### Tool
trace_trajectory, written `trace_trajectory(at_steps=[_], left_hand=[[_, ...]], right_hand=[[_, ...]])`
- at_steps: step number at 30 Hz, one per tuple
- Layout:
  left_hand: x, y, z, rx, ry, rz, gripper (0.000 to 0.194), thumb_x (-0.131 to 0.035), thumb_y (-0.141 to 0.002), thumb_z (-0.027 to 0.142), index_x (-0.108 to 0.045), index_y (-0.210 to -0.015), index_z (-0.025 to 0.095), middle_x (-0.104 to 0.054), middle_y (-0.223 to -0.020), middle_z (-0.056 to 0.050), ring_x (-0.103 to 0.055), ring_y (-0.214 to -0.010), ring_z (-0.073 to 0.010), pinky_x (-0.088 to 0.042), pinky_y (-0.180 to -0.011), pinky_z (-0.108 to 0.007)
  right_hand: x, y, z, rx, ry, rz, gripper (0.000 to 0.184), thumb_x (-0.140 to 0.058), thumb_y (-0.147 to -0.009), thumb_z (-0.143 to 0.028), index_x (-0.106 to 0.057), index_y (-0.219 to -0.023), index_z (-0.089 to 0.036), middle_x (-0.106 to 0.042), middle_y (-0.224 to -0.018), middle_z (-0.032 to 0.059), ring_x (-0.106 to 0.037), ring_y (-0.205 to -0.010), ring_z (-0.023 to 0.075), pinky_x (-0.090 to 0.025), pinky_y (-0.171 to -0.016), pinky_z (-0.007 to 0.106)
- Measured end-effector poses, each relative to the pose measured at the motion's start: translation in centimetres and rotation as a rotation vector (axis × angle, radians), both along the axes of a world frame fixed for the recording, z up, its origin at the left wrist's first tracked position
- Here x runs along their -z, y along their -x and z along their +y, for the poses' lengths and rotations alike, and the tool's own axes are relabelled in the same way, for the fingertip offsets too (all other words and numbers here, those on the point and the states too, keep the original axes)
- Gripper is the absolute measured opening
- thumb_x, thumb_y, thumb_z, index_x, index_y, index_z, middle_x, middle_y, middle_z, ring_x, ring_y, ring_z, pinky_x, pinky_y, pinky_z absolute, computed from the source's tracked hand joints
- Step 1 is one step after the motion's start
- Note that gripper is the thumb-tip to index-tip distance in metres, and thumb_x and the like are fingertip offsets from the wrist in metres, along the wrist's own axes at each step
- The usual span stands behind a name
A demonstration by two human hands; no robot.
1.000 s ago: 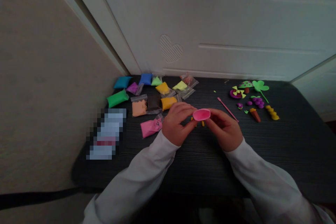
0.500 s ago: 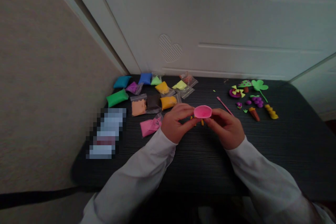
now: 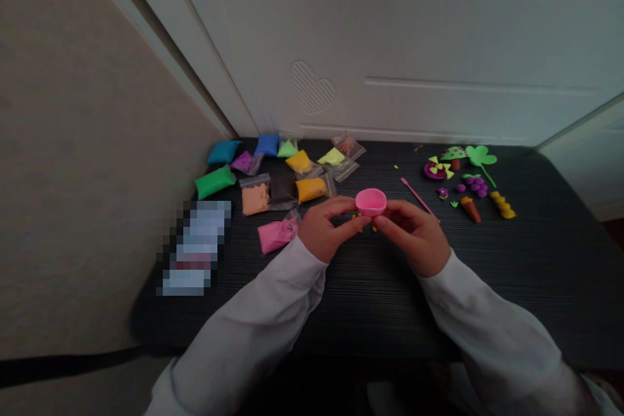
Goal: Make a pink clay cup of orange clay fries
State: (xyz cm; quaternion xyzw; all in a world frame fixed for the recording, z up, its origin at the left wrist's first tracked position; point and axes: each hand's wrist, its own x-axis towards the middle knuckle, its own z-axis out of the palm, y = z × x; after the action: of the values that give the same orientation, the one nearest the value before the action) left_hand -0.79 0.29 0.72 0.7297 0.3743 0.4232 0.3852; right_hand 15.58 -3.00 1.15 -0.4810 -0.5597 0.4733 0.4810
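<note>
A small pink clay bowl (image 3: 371,203) is held above the table between both hands, its hollow facing up and toward me. My left hand (image 3: 325,226) pinches the bowl's left side between thumb and fingers. On the other side, my right hand (image 3: 415,234) grips it the same way, its thumb under the front of the bowl. Small orange clay bits (image 3: 358,224) lie on the table just below and are partly hidden by the fingers. A pink modelling stick (image 3: 418,197) rests behind my right hand.
Several bags of coloured clay, among them a pink bag (image 3: 275,234) and a green bag (image 3: 215,182), lie on the left of the black table (image 3: 361,312). A blurred phone-like object (image 3: 197,247) is at far left. Clay figures, including purple grapes (image 3: 476,185) and a green clover (image 3: 480,156), sit at right.
The pink bowl has tipped so more of its outer wall shows, and it sits slightly further left and higher. Both hands keep hold of it; the whole view has shifted a little.
</note>
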Motion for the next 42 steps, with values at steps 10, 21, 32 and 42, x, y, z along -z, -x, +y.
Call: trace_trajectory(at_steps=[10, 21, 32, 42], left_hand=[[-0.26, 0.14, 0.24, -0.019, -0.145, 0.027, 0.018, -0.063, -0.069, 0.024, -0.066, -0.086, 0.018, -0.067, -0.088, -0.007, -0.061, -0.083, -0.0163, -0.048, -0.076, -0.033], [-0.17, 0.36, 0.68, -0.019, -0.365, 0.021, 0.015, -0.065, -0.067, 0.021, -0.067, -0.082, 0.019, -0.068, -0.080, -0.005, -0.061, -0.078, -0.0150, -0.048, -0.073, -0.032], [-0.32, 0.51, 0.80, -0.056, -0.369, 0.059, 0.014, -0.062, -0.070, 0.021, -0.067, -0.083, 0.019, -0.068, -0.083, -0.006, -0.061, -0.080, -0.0152, -0.049, -0.074, -0.032], [0.25, 0.29, 0.41, -0.004, 0.002, -0.050, 0.022, -0.065, -0.067, 0.025, -0.064, -0.088, 0.016, -0.066, -0.089, -0.008, -0.060, -0.084, -0.0181, -0.049, -0.077, -0.033]], right_hand=[[0.02, -0.21, 0.08, -0.004, -0.019, -0.046, 0.025, -0.063, -0.071, -0.030, -0.061, -0.094, -0.022, -0.064, -0.089, 0.0029, -0.060, -0.081, 0.0159, -0.049, -0.074, 0.032], [0.14, -0.71, 0.15, -0.033, -0.083, -0.190, 0.023, -0.060, -0.073, -0.031, -0.061, -0.095, -0.022, -0.063, -0.088, 0.0039, -0.059, -0.082, 0.0175, -0.048, -0.075, 0.034], [0.14, -0.70, 0.26, 0.012, -0.076, -0.183, 0.025, -0.061, -0.072, -0.032, -0.061, -0.095, -0.022, -0.064, -0.091, 0.0041, -0.060, -0.081, 0.0172, -0.048, -0.075, 0.034], [0.20, 0.05, 0.27, 0.006, 0.019, -0.062, 0.023, -0.060, -0.073, -0.031, -0.062, -0.093, -0.021, -0.066, -0.088, 0.0046, -0.061, -0.081, 0.0180, -0.049, -0.074, 0.032]])
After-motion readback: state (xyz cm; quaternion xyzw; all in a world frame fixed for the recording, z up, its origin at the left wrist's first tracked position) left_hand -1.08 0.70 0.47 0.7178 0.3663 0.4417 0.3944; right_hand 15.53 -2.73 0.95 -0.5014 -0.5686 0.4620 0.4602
